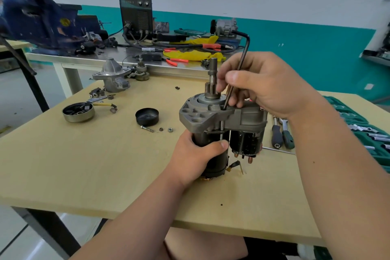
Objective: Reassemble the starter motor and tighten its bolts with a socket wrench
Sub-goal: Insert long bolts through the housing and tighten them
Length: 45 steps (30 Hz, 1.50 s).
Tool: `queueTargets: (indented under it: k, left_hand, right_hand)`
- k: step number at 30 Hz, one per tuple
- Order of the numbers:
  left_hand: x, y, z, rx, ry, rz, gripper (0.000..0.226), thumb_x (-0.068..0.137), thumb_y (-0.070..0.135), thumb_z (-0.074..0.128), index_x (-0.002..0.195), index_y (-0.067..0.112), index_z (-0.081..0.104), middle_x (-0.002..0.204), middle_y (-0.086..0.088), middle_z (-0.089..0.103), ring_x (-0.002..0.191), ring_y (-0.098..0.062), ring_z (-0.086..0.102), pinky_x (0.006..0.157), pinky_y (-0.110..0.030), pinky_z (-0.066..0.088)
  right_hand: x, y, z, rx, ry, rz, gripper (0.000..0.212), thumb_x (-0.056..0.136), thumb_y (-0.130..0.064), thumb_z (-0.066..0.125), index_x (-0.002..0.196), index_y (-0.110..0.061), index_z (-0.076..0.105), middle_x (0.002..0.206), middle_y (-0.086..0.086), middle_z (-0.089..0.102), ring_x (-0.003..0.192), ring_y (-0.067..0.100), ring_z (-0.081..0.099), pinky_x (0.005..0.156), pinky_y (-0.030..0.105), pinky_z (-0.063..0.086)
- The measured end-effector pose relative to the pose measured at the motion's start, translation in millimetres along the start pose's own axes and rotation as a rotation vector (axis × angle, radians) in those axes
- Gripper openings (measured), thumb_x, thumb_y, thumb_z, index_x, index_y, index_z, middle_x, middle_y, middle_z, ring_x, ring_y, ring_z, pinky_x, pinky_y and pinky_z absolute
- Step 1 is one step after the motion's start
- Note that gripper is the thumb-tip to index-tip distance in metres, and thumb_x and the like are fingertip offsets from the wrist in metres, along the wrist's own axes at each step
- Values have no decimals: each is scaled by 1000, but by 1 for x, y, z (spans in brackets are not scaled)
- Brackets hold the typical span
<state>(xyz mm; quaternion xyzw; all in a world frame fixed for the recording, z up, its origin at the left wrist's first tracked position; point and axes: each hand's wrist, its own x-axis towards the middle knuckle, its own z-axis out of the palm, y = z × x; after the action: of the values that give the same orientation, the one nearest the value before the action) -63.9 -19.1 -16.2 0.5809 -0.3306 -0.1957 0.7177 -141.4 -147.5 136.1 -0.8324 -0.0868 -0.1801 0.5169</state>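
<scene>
A starter motor (211, 116) stands upright on the wooden table (84, 164), its shaft and pinion pointing up and its black solenoid (245, 141) at the right. My left hand (194, 154) grips the motor's black body low down. My right hand (266, 86) pinches the long leg of a black L-shaped hex key (242, 57). The key's tip sits in a hole in the grey front housing beside the shaft. A long through bolt shows below that hole.
A black cap (147, 115), a small bolt (147, 128) and two nuts (166, 129) lie left of the motor. Further left are an end cover (78, 112), small gears and a second housing (114, 78). Screwdrivers (281, 135) and a green socket case (367, 131) lie at the right.
</scene>
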Motion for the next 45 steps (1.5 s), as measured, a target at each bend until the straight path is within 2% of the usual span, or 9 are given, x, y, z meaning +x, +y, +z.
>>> queueTargets:
  k: [7,16,19,25,30,33,36,40,45]
  left_hand:
    - [2,0,0,-22,36,-17,38,55,39,80,91,35,68,90,-3,75,84,-26,72,76,-41,60]
    - [1,0,1,1,20,-11,62,56,40,80,111,14,65,97,-5,74,91,-27,71,81,-42,58]
    - [1,1,1,0,14,-8,61,57,40,80,110,14,65,96,-5,74,91,-27,71,83,-44,58]
    - [1,1,1,-25,29,-17,57,55,41,80,106,22,66,93,1,75,89,-22,72,75,-36,57]
    - [1,4,1,-36,35,-20,35,52,43,80,84,50,66,91,11,74,85,-11,72,71,-25,56]
    - [1,3,2,-56,45,-11,35,52,43,80,84,48,67,91,8,75,86,-12,72,72,-28,58]
    - [1,2,3,-68,63,-9,42,51,43,81,91,41,67,95,6,74,89,-15,72,74,-30,57]
    - [2,3,3,-68,57,2,39,53,42,81,89,43,68,94,7,75,87,-13,72,70,-24,56]
    - [2,4,2,-66,63,-1,37,53,43,81,88,44,68,94,5,75,86,-15,72,71,-26,56]
  right_hand:
    - [2,2,-2,-27,23,-16,25,85,-7,63,77,-27,76,72,1,73,56,10,65,52,21,52]
    - [-2,3,21,-346,297,-73,12,86,-21,70,80,-31,69,67,9,65,50,6,50,49,21,44]
    - [-3,-2,16,-303,196,-29,17,93,-23,58,84,-32,69,76,-5,70,55,0,55,49,15,44]
    - [-3,-8,-2,-164,-5,53,26,95,-12,54,83,-26,73,80,-3,72,71,10,65,55,19,50]
    - [1,-5,8,-376,151,10,29,89,-26,66,62,-23,57,53,-11,59,49,1,51,47,16,42]
    - [3,-1,21,-523,293,-53,42,84,-34,71,55,-24,42,44,-17,42,44,2,38,44,10,31]
    - [3,1,25,-529,364,-66,42,81,-37,72,56,-23,42,44,-17,39,43,1,36,42,11,29]
    - [1,-6,17,-383,149,-25,12,91,-29,61,79,-27,62,64,-15,61,51,-1,50,49,11,41]
    - [-1,-10,3,-173,25,18,19,95,-6,55,85,-19,67,74,-3,70,61,11,65,51,21,51]
